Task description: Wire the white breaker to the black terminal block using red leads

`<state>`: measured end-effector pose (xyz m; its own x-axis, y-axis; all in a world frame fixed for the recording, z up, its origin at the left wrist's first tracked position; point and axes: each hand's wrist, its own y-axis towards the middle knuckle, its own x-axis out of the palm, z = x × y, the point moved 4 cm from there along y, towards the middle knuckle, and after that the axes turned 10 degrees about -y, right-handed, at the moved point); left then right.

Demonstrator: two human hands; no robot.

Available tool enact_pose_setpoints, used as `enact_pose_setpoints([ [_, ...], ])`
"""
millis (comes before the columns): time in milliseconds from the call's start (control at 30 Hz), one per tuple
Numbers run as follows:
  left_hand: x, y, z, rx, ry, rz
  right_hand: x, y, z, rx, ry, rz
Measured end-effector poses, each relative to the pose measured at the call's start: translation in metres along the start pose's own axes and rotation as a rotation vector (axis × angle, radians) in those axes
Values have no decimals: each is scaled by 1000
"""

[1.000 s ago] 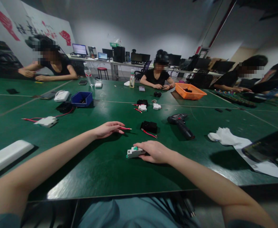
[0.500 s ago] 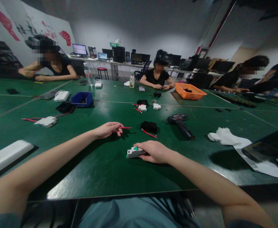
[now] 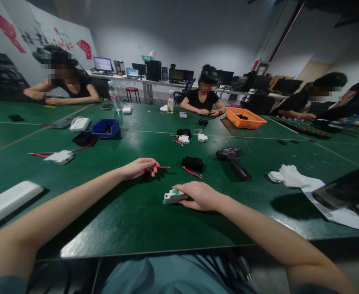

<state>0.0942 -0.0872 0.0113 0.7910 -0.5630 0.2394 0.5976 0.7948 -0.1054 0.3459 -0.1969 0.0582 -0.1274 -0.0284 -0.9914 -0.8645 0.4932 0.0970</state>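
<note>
Between the fingertips of my left hand (image 3: 141,168) is a short red wire (image 3: 163,166), its bare tip pointing right. My right hand (image 3: 201,196) is closed around a white circuit breaker (image 3: 172,197) with a green switch, which rests on the table; my palm and fingers hide its right end. Just beyond, a black block-shaped part (image 3: 192,163) lies with a second red wire (image 3: 192,172) in front of it. A black power drill (image 3: 233,162) lies on its side to the right of these.
A white breaker with red wires (image 3: 59,157) and a blue bin (image 3: 105,128) are at left. Farther off sit more breakers (image 3: 183,139) and an orange basket (image 3: 246,118). White gloves (image 3: 289,176) and a dark bottle-like object (image 3: 346,190) lie at right. Several people sit around the table.
The red wire's held end has dipped very slightly with my left fingers. My right hand and the circuit breaker stay in place.
</note>
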Motion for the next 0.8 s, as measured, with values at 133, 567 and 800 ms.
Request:
enact_pose_setpoints([
  [133,1,0,1,2,-2,2,0,0,0,-5,-1,-6],
  [567,2,0,1,-6,-7,5,-1,0,0,-3,-1,-3],
  [800,2,0,1,-2,-12,5,-1,0,-1,-3,-4,-2],
])
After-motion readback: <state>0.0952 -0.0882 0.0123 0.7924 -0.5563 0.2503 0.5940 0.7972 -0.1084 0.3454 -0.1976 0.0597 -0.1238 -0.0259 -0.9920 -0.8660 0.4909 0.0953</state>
